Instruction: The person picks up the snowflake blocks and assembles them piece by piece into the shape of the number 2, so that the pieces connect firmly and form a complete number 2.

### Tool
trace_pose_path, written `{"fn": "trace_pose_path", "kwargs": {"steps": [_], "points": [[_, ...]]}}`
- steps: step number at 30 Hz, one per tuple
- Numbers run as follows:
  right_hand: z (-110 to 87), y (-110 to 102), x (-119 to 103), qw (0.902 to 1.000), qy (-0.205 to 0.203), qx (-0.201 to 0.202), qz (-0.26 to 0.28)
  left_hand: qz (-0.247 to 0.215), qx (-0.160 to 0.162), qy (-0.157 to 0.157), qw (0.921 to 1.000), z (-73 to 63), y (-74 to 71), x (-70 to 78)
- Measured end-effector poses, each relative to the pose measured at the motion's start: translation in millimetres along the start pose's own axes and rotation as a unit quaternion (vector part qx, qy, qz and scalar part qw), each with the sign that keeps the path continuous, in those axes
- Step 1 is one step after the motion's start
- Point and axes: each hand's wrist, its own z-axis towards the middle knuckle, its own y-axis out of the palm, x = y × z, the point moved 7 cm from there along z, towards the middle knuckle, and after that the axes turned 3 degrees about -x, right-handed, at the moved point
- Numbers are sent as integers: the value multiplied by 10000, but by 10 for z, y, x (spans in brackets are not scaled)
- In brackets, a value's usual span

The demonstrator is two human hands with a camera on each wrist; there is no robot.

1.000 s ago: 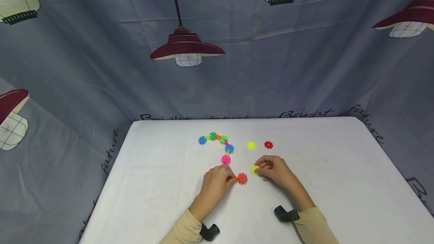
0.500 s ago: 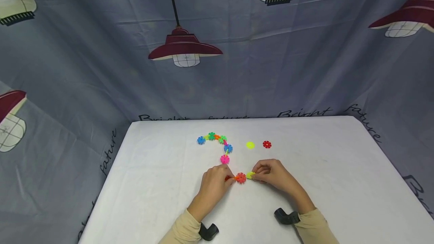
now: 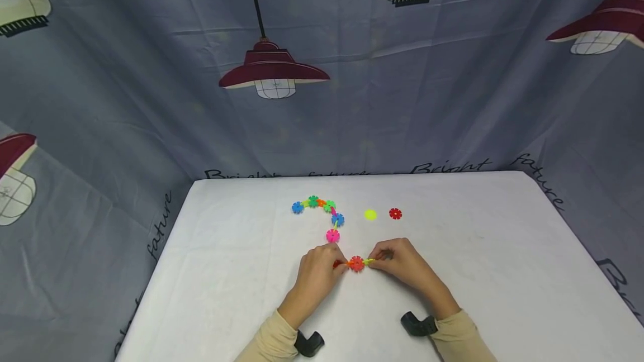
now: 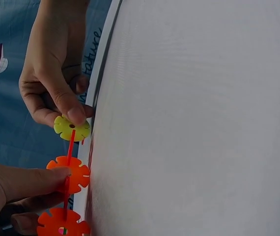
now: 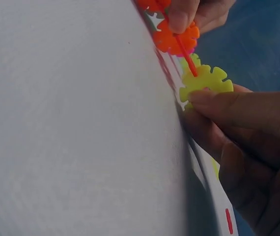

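Observation:
My left hand point(image 3: 318, 271) pinches an orange notched snowflake disc point(image 4: 79, 176) between thumb and fingers. To its right a red snowflake disc point(image 3: 356, 264), seen edge-on in both wrist views, is slotted to the orange one. My right hand point(image 3: 401, 260) pinches a yellow-green snowflake disc point(image 5: 211, 81) whose near edge meets the red disc's edge. Beyond the left hand runs a curved chain of linked discs, from a blue disc point(image 3: 298, 208) to a pink disc point(image 3: 332, 236). Another orange disc point(image 4: 56, 225) shows past the left hand. The left hand hides how the pink end connects in the head view.
On the white table point(image 3: 241, 261) lie a loose yellow disc point(image 3: 370, 214) and a loose red disc point(image 3: 395, 214), behind the right hand. A grey curtain point(image 3: 322, 127) printed with lamps hangs around the table. Black wrist devices sit by both sleeves point(image 3: 271, 339).
My right hand has moved left and slightly down, bringing the yellow-green disc against the red disc and turning it nearly edge-on. The left hand keeps its pinch and has hardly moved.

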Motion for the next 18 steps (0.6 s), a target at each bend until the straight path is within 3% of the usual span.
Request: {"fn": "trace_pose_path", "kwargs": {"steps": [10, 18], "points": [[-1, 5, -90, 9985, -352, 299, -295, -44, 66, 0, 10000, -2, -6, 8], [-10, 17, -103, 9982, -374, 376, -266, -59, 82, -20, 9999, 19, 6, 0]]}}
